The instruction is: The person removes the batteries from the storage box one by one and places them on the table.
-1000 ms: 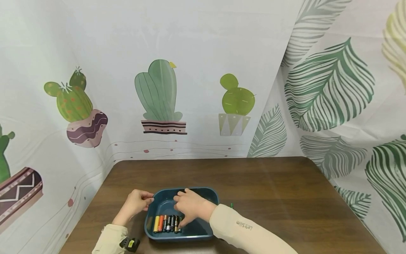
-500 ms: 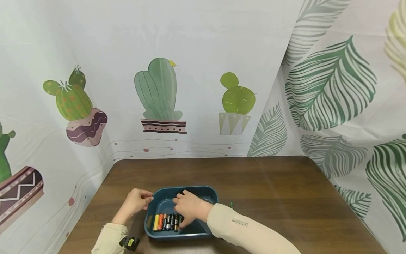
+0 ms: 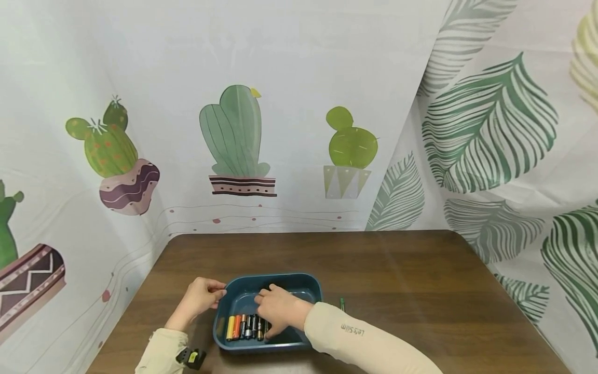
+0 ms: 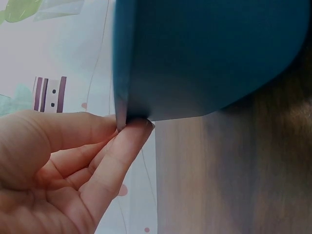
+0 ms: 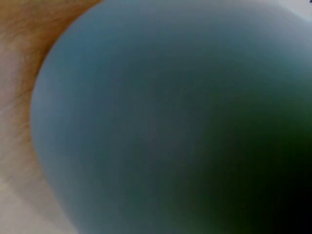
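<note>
A dark blue tray point(image 3: 314, 284) lies on the table. Thumb and fingers of my left hand point(image 3: 201, 297) pinch its left rim; the left wrist view shows the hand point(image 4: 73, 165) close on the tray's edge point(image 4: 122, 63). Inside, several batteries stand side by side in a row, with a yellow one point(image 3: 230, 328) at the left, an orange one point(image 3: 236, 327) beside it and black ones point(image 3: 254, 327) further right. My right hand point(image 3: 280, 310) reaches into the tray, thumb at the row's right end. Its fingertips are partly hidden, and I cannot tell whether they grip a battery.
A small green object point(image 3: 342, 303) lies on the brown table point(image 3: 397, 280) right of the tray, partly behind the right sleeve point(image 3: 359, 332). A cloth with cactus prints point(image 3: 238, 135) hangs behind the table. The right wrist view is filled by a blurred blue-green surface point(image 5: 146, 117).
My right hand has shifted very slightly at the right end of the battery row. The left hand keeps its pinch on the rim, and the tray stays in place.
</note>
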A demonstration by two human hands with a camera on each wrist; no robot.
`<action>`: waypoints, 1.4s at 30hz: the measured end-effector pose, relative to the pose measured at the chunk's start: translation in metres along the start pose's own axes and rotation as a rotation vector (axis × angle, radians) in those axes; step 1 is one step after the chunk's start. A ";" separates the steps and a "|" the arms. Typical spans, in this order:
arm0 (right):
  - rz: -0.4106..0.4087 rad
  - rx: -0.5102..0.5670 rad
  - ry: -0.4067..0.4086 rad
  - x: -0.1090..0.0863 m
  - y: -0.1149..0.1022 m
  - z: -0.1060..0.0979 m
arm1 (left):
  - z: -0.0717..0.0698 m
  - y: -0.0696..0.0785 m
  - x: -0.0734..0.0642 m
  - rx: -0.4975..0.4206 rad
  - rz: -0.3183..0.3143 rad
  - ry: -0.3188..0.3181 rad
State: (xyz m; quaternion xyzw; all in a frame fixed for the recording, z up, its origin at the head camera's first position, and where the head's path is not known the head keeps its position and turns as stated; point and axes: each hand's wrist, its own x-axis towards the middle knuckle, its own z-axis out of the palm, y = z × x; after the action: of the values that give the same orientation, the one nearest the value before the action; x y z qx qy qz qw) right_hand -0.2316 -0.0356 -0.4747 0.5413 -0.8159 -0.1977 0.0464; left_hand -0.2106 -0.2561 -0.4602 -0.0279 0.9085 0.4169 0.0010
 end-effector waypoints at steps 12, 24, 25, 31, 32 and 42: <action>0.006 0.031 -0.014 -0.002 0.000 -0.001 | 0.002 0.000 -0.001 -0.007 -0.003 0.001; 0.059 0.052 0.033 -0.009 0.017 -0.027 | 0.001 -0.001 -0.003 0.004 -0.005 0.002; 0.068 0.052 0.041 -0.011 0.019 -0.030 | 0.001 -0.001 -0.003 0.007 -0.005 0.002; 0.101 0.050 0.134 -0.021 0.033 -0.041 | 0.000 -0.002 -0.002 0.002 -0.013 0.005; 0.107 0.048 0.155 -0.024 0.036 -0.042 | 0.000 -0.002 -0.002 0.002 -0.009 0.003; 0.179 0.052 0.294 -0.050 0.056 -0.046 | -0.001 0.001 -0.001 -0.006 0.008 -0.002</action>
State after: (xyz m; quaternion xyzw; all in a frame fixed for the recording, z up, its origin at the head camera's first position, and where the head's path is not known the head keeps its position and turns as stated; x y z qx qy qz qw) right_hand -0.2461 0.0159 -0.4048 0.4908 -0.8500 -0.0903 0.1686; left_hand -0.2092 -0.2556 -0.4586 -0.0239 0.9073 0.4199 0.0000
